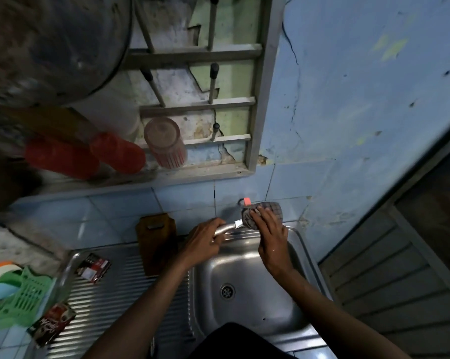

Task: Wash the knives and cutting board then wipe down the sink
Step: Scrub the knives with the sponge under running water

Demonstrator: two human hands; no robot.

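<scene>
A steel sink (247, 301) lies below me, its basin bare with a drain at the bottom. My left hand (205, 239) is closed around the curved metal tap spout (225, 227). My right hand (270, 237) presses a grey checked cloth (270, 209) against the base of the tap, near a small red tap handle (246, 201). A dark wooden cutting board (156, 242) leans upright against the blue tiled wall, at the back of the ribbed drainboard. No knife is visible.
The ribbed drainboard (115, 307) holds two small printed packets (93, 266). A green plastic basket (19, 294) sits at the far left. A wall rack (200, 107) above carries an upturned pink cup and red cups. A louvred door (400, 281) stands to the right.
</scene>
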